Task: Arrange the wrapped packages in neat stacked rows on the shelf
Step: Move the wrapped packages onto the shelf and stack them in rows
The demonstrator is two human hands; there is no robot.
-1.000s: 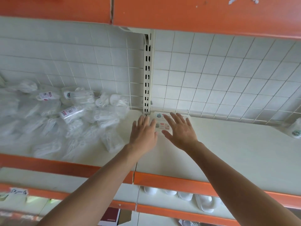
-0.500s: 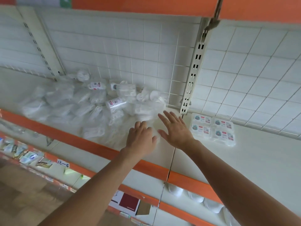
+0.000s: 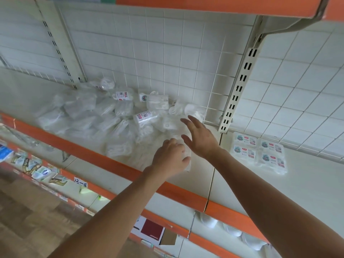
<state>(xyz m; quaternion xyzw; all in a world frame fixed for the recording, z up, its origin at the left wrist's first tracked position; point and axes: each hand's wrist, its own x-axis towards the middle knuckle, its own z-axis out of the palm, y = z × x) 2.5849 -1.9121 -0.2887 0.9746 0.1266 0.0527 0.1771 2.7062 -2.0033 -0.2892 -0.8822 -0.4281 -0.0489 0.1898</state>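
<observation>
We are gripping one wrapped package (image 3: 186, 152) in our left hand (image 3: 169, 158), ready to lift it. Just beyond, our right hand (image 3: 202, 139) is hovering, fingers spread. Left of both, the loose pile (image 3: 115, 118) is waiting for sorting. To the right, the neat block (image 3: 258, 151) is anchoring the row on the shelf (image 3: 242, 183).

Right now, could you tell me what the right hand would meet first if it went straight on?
Probably the white wrapped package just ahead of the right hand; depth is unclear, so it might pass above it.
</observation>
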